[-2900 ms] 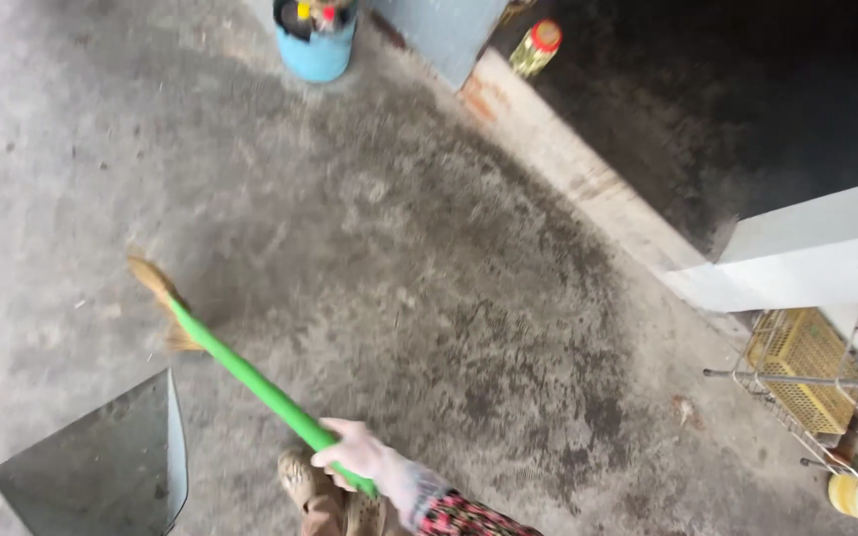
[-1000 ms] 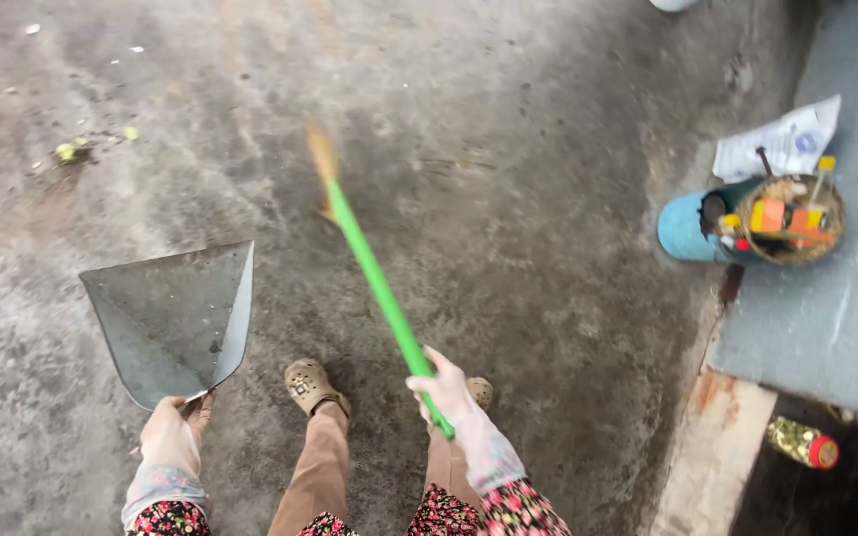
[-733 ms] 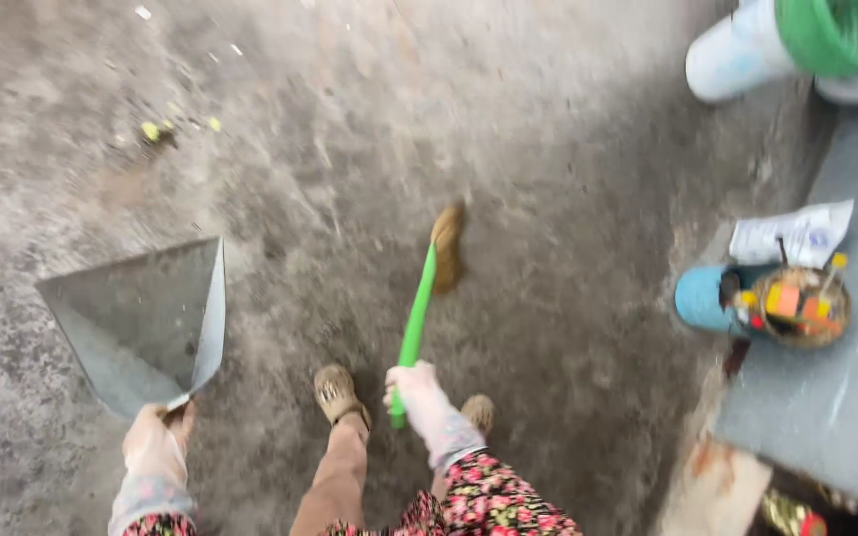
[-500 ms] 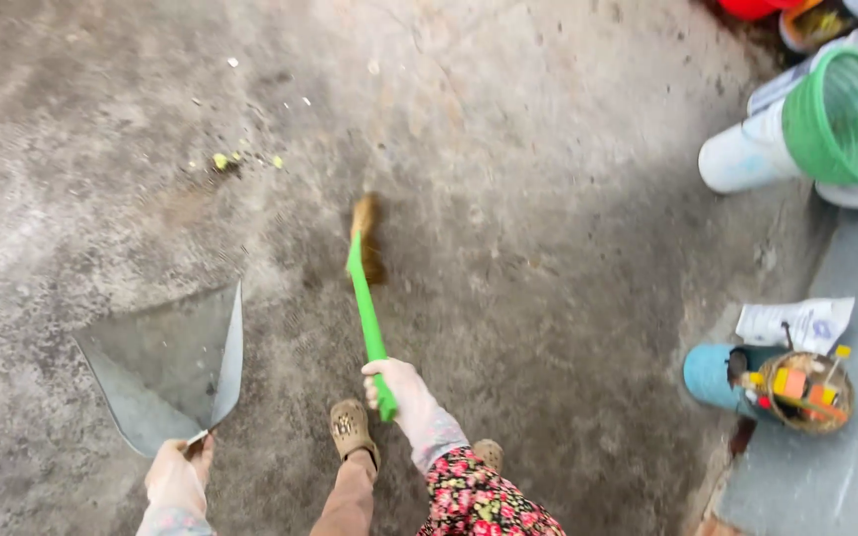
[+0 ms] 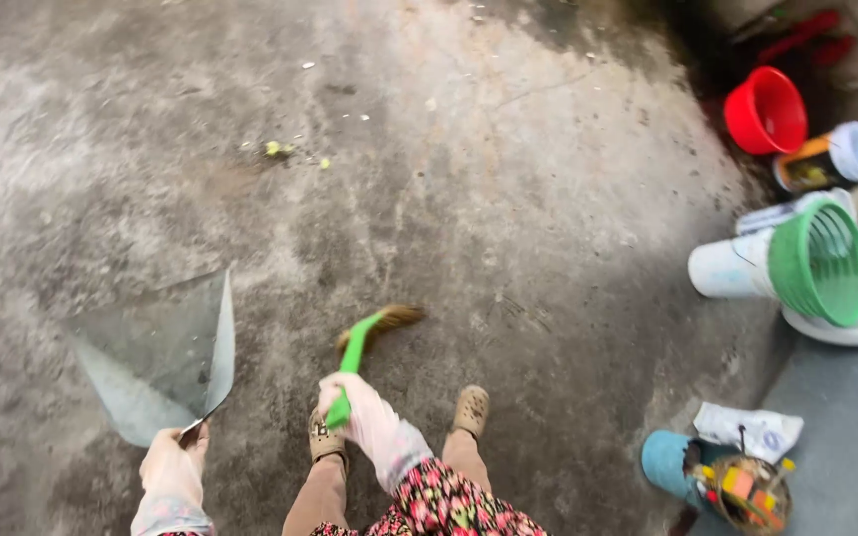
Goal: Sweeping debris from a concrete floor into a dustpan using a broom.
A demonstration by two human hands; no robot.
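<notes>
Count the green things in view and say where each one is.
2. The broom's green handle is in the right hand, low centre. A green slatted basket lies on its side at the right, by a white bucket. More may be hidden.

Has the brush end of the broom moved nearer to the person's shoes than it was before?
Yes. The broom's brush end has come back toward the shoes.

Green-handled broom (image 5: 355,352) with tan bristles; grey metal dustpan (image 5: 166,357); red bucket (image 5: 765,111); green basket (image 5: 821,263); floral red-and-pink trousers (image 5: 449,501).
</notes>
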